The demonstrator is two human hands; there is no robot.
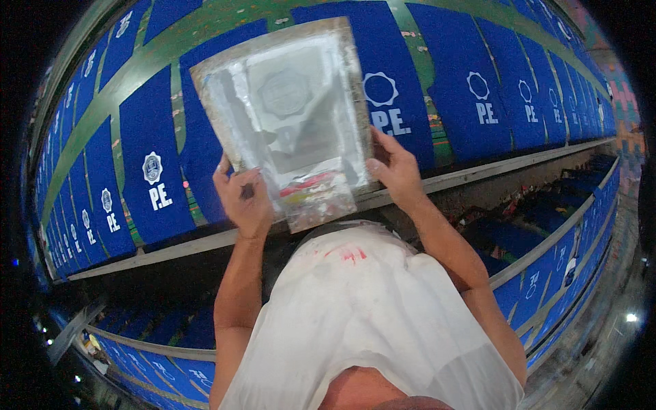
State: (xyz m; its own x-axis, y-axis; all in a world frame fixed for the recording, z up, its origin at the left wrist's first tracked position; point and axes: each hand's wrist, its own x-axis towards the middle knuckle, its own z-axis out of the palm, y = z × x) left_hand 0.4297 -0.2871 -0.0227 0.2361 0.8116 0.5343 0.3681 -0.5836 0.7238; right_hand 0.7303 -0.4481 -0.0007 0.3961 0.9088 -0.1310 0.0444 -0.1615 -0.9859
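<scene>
Raised in front of me is a screen-printing frame [287, 92] with pale, see-through mesh, tilted a little. A round badge stencil shows in its mesh, and silvery tape lines the inside edges. Red and yellow smears mark its near end. My left hand [244, 195] is closed on the near left edge, thumb and fingers bent round it. On the right edge, my right hand [398, 171] grips with thumb and fingers. Behind the frame lies a blue fabric panel [410, 140] with a white badge outline and letters, partly covered by the frame.
Rows of blue panels [154, 157] lie on a long green table [82, 147]; left badges have filled centres, right ones only outlines. A pale rail [506, 164] edges the table. Behind me runs another table with blue panels [547, 273]; a patterned floor [625, 126] shows at right.
</scene>
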